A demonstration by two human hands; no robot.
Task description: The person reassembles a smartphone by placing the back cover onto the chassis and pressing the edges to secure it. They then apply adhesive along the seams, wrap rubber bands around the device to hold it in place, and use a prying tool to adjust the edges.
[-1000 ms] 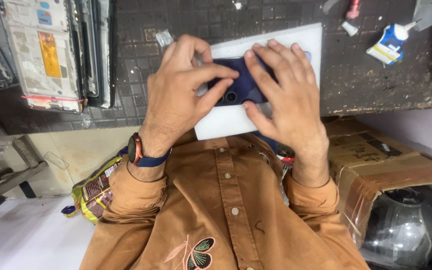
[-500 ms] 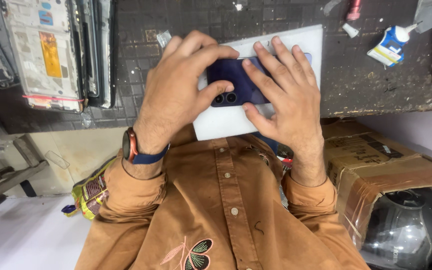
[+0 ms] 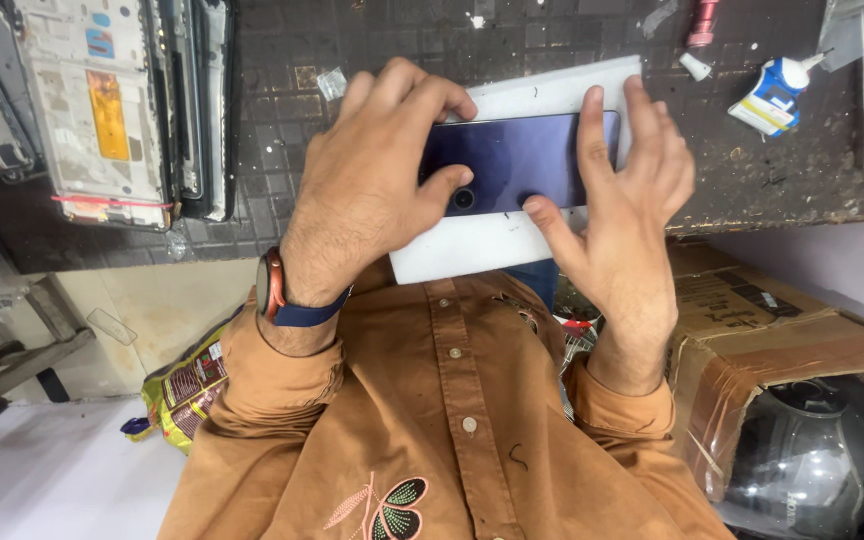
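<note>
Dark, grubby grid-pattern tabletop, clearly a repair spot: stripped phone frames and screen panels stacked at one end, a small glue bottle with a white nozzle at the other, plus a red pen-like tool near the edge. A cardboard box and a dark helmet sit off to the side below the bench.

What's changed: half a second ago both hands were wrapped tight over the dark blue phone, so you could barely see it. Now the right hand has opened up, fingers spread wide, only the thumb tip and one fingertip touching the phone's edges, so its grip is loose. The left hand hasn't let go: fingers curl over the top end, thumb pressing the back right next to the camera lens.

So most of the back cover is now in plain view, lying flat, lens side up, on the white pad in the middle of the tabletop. Looks like the squeezing has eased off and the phone is mainly being steadied by the left hand.
</note>
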